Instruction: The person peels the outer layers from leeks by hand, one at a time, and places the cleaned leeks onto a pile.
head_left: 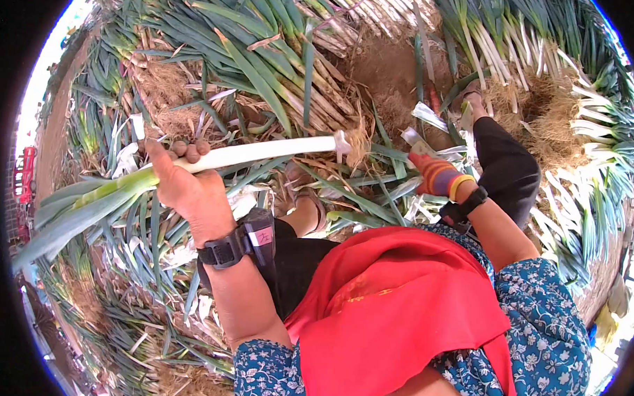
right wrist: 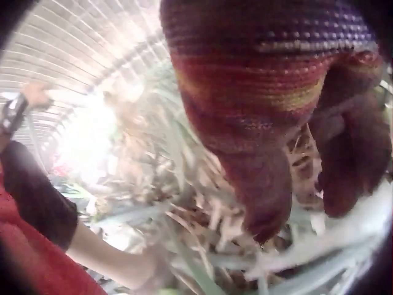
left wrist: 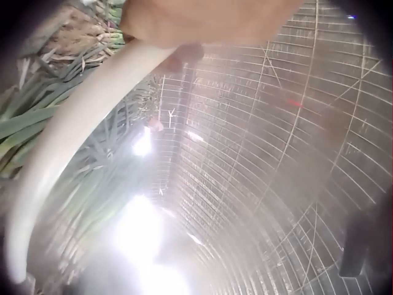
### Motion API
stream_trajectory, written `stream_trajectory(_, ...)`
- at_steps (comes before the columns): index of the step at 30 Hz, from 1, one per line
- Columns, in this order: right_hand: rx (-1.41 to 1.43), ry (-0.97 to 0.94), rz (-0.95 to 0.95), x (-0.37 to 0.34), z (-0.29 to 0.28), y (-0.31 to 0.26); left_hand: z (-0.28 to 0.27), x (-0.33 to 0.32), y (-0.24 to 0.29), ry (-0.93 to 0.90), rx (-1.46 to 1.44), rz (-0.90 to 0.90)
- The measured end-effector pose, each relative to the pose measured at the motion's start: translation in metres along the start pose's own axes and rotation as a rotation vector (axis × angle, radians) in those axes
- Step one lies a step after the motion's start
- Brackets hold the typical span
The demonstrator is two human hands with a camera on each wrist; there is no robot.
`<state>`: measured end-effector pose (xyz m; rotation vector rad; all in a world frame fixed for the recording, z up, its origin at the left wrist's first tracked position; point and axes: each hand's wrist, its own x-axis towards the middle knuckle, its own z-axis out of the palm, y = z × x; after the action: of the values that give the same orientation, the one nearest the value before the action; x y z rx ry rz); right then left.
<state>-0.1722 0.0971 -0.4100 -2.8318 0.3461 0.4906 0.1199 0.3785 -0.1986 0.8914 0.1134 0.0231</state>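
My bare left hand (head_left: 191,193) grips a long green onion (head_left: 270,152) around its pale stem, just above where the green leaves spread to the left. Its white root end points right, close in front of a tuft of roots in the head view. The smooth, curved stem also crosses the left wrist view below the left hand (left wrist: 209,21). My right hand (head_left: 436,177), in a striped knit glove, hangs to the right of the root end. In the right wrist view its fingers (right wrist: 261,196) point down, spread apart above pale leaf scraps (right wrist: 319,246).
Piles of green onions (head_left: 266,63) lie ahead and to the left, with another rooted pile (head_left: 544,101) at the right. Loose leaves and peelings cover the ground around my feet. A red apron (head_left: 397,305) covers my lap. Ribbed roofing (left wrist: 276,135) curves overhead.
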Motion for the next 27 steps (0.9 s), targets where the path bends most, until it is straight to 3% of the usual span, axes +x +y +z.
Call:
stream_trajectory(2,0.172,0.268,0.023,0.011,-0.058,-0.042,0.001,-0.005,-0.006,0.063,0.033,-0.045)
stream_trajectory(4,0.249,0.605,-0.178,0.022,-0.092,-0.074,0.002,-0.008,-0.008,0.065,0.034,-0.059)
stream_trajectory(7,0.365,0.552,-0.277,0.019,-0.145,-0.127,0.001,-0.007,-0.016,0.037,0.016,-0.09)
stream_trajectory(8,0.358,0.551,-0.277,0.022,-0.142,-0.126,0.0,-0.006,-0.018,0.012,0.006,-0.099)
stream_trajectory(10,0.038,0.458,-0.396,0.036,-0.126,-0.12,0.001,-0.007,-0.019,-0.021,-0.005,-0.116)
stream_trajectory(13,0.139,0.518,-0.36,0.041,-0.099,-0.091,0.004,-0.014,-0.019,-0.048,-0.002,-0.155)
stream_trajectory(15,0.005,0.509,-0.191,0.043,-0.051,-0.038,0.011,-0.021,-0.021,-0.003,0.026,-0.168)
stream_trajectory(17,0.15,0.526,0.067,0.03,0.007,0.035,0.01,-0.011,-0.012,0.051,0.069,-0.148)
stream_trajectory(19,0.112,-0.127,0.421,0.003,-0.018,0.041,0.003,0.002,-0.001,-0.125,0.065,-0.123)
stream_trajectory(21,0.034,0.107,0.062,-0.019,0.027,0.065,0.012,-0.001,-0.01,-0.105,0.09,-0.099)
stream_trajectory(22,0.139,-0.256,0.37,-0.011,-0.017,0.047,0.017,-0.002,-0.018,-0.094,0.098,-0.126)
stream_trajectory(23,-0.179,0.195,0.154,-0.012,0.013,0.041,0.022,-0.004,-0.026,-0.083,0.106,-0.153)
stream_trajectory(24,0.06,0.231,0.166,0.0,-0.035,0.016,0.025,-0.005,-0.036,-0.092,0.089,-0.185)
stream_trajectory(25,0.03,0.432,0.032,0.009,-0.056,0.001,0.03,-0.006,-0.042,-0.127,0.12,-0.232)
stream_trajectory(26,0.273,0.437,-0.051,0.011,-0.063,-0.009,0.034,-0.009,-0.052,-0.147,0.122,-0.229)
stream_trajectory(27,0.255,0.471,-0.139,0.009,-0.111,-0.044,0.043,-0.013,-0.064,-0.17,0.122,-0.224)
